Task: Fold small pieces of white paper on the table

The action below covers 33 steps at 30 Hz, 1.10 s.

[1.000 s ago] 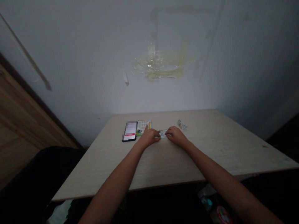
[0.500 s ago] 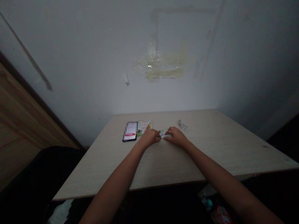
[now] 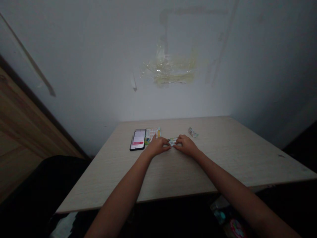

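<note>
Left hand [image 3: 157, 146] and right hand [image 3: 187, 146] pinch opposite ends of small printed paper slip [image 3: 173, 141]: light, flimsy, best held by edges

A small paper strip [image 3: 173, 141], white with green markings, sits at about eleven o'clock from the middle of the tabletop [image 3: 198, 165], close to the far edge. Its long side runs roughly crosswise. The left hand [image 3: 158, 146] pinches one end and the right hand [image 3: 187, 145] the other, covering much of it. Any printing is too small to read.
</note>
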Each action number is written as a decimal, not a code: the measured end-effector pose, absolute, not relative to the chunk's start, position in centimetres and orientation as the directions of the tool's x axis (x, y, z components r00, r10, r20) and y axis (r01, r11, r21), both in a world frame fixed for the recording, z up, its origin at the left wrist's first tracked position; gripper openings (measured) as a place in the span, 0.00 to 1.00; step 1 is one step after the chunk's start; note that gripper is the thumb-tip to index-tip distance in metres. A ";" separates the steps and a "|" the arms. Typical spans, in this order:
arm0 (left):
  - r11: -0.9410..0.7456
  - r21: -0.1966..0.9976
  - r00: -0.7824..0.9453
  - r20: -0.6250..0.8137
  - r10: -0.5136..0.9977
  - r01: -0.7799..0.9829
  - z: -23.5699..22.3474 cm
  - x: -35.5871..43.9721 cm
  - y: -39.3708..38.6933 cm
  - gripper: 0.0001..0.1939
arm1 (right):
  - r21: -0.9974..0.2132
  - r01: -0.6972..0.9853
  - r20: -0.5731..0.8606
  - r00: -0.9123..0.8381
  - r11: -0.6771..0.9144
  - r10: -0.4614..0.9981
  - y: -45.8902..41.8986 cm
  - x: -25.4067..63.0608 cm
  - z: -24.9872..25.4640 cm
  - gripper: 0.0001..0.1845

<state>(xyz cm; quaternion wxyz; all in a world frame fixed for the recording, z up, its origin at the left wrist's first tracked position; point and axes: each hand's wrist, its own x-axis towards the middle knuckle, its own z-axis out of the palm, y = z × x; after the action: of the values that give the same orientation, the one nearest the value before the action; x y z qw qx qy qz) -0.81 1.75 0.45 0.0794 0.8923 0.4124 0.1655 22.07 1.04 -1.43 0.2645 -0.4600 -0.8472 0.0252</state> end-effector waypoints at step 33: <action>-0.657 0.218 0.574 0.341 0.744 0.722 0.9 -0.1 1.3 0.11 | -0.374 0.759 0.410 -0.380 0.533 0.829 1.2 21.7 -1.7 0.05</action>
<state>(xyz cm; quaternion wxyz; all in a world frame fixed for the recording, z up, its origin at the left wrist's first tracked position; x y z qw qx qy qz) -0.06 1.27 0.87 0.0274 0.8867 0.4135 0.2049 21.69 1.25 -1.68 0.2833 -0.4793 -0.8283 0.0621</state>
